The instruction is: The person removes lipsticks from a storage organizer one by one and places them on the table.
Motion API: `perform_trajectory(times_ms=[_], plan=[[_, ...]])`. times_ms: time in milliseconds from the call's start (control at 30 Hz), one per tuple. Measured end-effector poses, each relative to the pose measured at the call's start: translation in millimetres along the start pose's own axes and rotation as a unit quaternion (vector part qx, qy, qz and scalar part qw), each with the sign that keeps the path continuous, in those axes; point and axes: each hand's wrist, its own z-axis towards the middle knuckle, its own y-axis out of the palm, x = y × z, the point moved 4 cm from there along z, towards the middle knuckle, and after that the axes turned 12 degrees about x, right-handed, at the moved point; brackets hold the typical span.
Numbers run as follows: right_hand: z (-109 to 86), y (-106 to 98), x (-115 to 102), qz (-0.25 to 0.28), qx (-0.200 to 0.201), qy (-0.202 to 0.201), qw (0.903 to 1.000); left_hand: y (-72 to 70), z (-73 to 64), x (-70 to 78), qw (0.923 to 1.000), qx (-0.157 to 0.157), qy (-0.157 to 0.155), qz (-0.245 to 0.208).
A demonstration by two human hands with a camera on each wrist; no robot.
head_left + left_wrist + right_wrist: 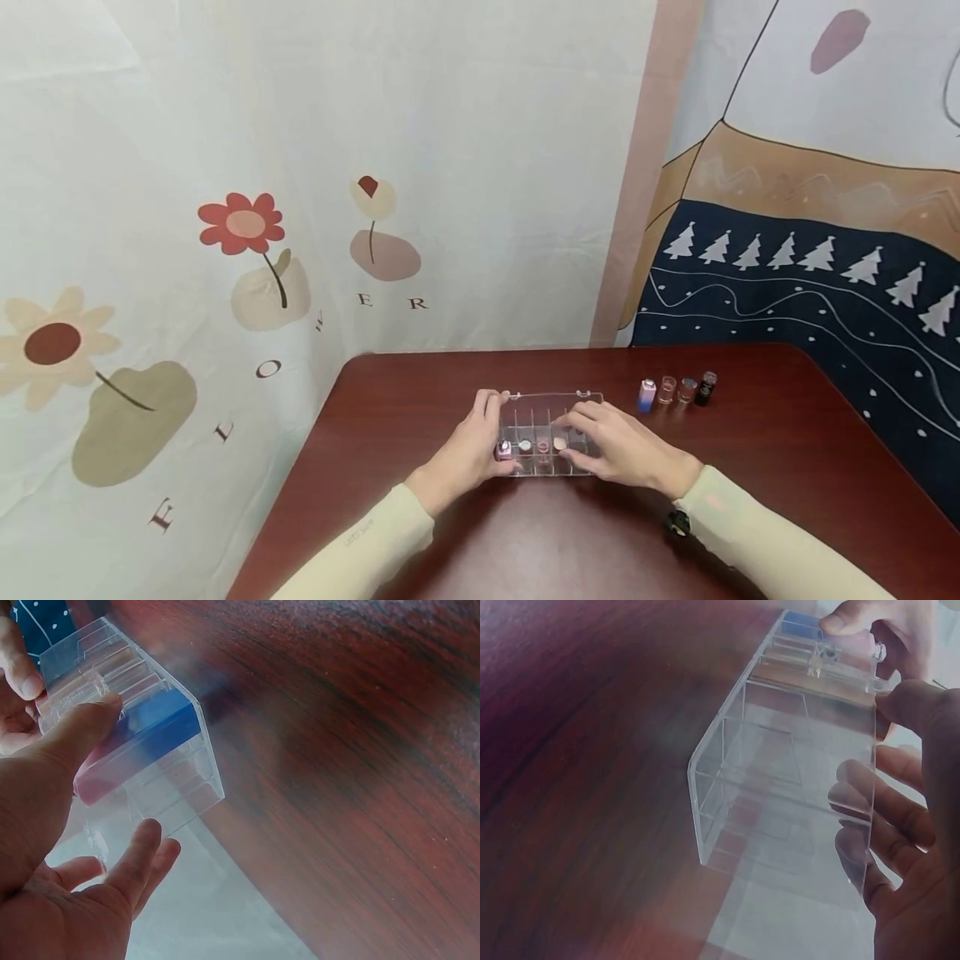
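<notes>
Sleeves (780,533) show in head view only; left hand (474,443) holds case (780,787).

Both arms reach forward in pale sleeves (367,546), elbows out of view. Left forearm (401,517) slants inward from lower left, right forearm (723,508) from lower right. Left hand (477,437) grips: thumb along the near side, fingers opposite, a gap between. Right hand (622,446) leans inward, thumb extended, fingers loosely bent and apart from it. Hands near each other, not touching.
</notes>
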Motion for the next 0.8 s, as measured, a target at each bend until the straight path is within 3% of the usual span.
perform_trajectory(times_ms=[800], plan=[[-1.7, 8.6, -0.7, 0.033, -0.015, -0.005, 0.9993, 1.9, -1.1, 0.4, 0.9998, -0.004, -0.018, -0.006]])
